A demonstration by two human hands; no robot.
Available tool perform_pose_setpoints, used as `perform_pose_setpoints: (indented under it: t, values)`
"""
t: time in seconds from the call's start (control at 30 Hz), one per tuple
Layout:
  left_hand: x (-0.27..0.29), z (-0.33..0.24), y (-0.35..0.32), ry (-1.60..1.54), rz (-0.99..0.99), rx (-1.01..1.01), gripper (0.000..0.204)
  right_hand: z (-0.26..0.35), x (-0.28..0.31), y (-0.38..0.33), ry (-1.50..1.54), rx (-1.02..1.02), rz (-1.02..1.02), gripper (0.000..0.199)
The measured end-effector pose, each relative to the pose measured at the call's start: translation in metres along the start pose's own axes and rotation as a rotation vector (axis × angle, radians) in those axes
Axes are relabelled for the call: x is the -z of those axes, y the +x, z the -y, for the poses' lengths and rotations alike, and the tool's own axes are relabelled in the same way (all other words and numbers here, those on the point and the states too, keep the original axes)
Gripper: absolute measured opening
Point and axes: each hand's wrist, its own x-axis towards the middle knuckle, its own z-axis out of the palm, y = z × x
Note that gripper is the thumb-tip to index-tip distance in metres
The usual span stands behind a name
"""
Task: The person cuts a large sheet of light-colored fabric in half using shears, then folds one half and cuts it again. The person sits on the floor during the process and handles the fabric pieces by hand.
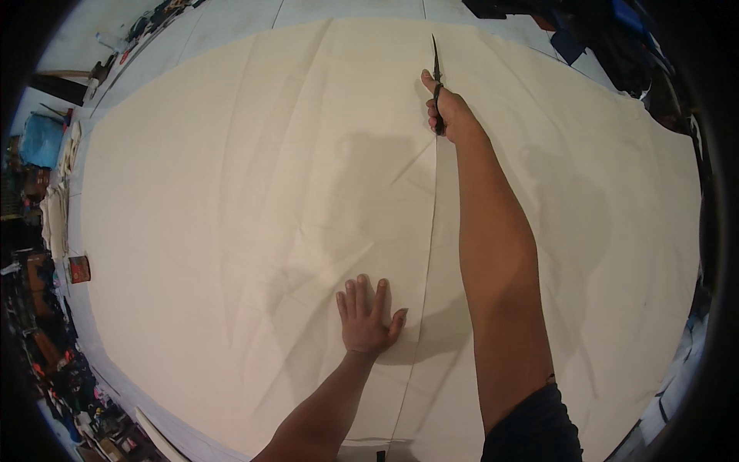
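A wide cream-coloured cloth (177, 223) lies spread out with soft creases. My right hand (446, 109) reaches to its far part, fingers wrapped round the handles of dark scissors (437, 78). The blades point away from me and look closed or nearly so. From the scissors a thin, nearly straight line (428, 266) runs back toward me through the cloth; it looks like a cut edge. To the left of this line, my left hand (367, 316) rests flat on the cloth, palm down, fingers spread, holding nothing.
Beyond the cloth's left edge are a small reddish-brown tin (79, 269), folded pale cloth (55, 219), a blue bag (41, 140) and much clutter. Dark and blue items (570, 46) lie at the far right. Pale floor tiles (231, 27) show along the far edge.
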Motion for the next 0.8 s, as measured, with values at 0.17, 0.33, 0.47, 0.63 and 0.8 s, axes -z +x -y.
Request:
perform_pose_setpoints:
  t: [0.17,0.33,0.47,0.63,0.8]
  values:
    - [-0.002,-0.005,0.002,0.004,-0.004,-0.006,0.071,-0.018,-0.001,0.018,-0.07,0.073,-0.103,0.051]
    - [0.0,-0.004,0.002,0.009,0.007,0.002,0.072,-0.001,0.003,0.02,0.017,0.064,0.014,0.047]
    - [0.0,-0.004,0.002,0.007,0.062,0.026,0.072,0.028,0.002,0.033,0.031,0.044,0.011,0.05]
    - [-0.005,-0.005,0.004,0.005,0.013,-0.015,0.073,0.004,0.006,0.058,-0.108,0.131,-0.059,0.049]
    - [-0.005,-0.001,0.001,0.01,0.019,-0.001,0.073,0.008,0.002,0.05,-0.047,0.112,0.026,0.053]
